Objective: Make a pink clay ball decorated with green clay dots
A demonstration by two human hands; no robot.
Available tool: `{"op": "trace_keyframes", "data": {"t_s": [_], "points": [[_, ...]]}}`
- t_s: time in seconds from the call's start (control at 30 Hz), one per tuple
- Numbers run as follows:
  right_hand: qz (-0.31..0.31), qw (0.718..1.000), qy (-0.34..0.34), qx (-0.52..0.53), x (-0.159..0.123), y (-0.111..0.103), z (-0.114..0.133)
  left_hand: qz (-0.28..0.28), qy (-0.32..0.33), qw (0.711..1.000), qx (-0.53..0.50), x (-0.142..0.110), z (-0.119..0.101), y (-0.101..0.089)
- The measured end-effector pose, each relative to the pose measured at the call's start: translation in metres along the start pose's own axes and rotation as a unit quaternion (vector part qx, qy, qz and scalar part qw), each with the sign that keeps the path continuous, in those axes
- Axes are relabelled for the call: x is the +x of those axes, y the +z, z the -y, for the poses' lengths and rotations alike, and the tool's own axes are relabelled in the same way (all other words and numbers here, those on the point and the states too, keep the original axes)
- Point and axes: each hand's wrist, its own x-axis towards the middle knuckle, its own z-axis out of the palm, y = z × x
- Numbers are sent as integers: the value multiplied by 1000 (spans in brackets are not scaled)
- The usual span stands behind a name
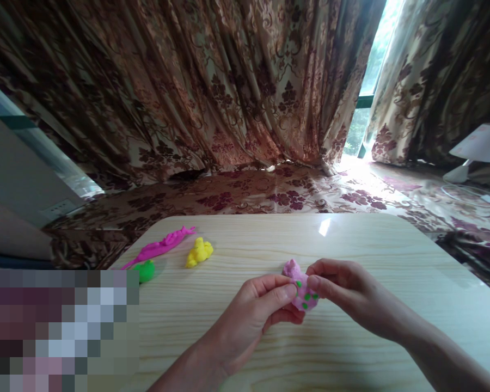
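A small pink clay figure with green dots is held just above the light wooden table, near its middle. My left hand pinches it from the left with thumb and fingers. My right hand grips it from the right, fingertips pressed on the clay. Part of the figure sticks up above my fingers; its lower part is hidden.
A yellow clay lump, a long magenta clay strip and a green clay piece lie at the table's left. A blurred patch covers the lower left corner. Patterned curtains hang behind, and a white lamp stands far right.
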Motion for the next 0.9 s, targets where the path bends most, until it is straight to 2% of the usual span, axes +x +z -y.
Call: {"op": "trace_keyframes", "data": {"t_s": [0.3,0.63,0.83,0.9], "points": [[3,1000,-19,11,-1,-1,6,-8,-6,1000,-19,0,1,-1],[0,1000,-26,14,2,4,-6,4,-4,1000,-16,-2,1,2],[0,999,-32,37,1,6,-1,4,-5,1000,-19,-1,2,1],[-40,998,-53,8,1,5,2,-3,-8,1000,-28,1,3,-1]]}}
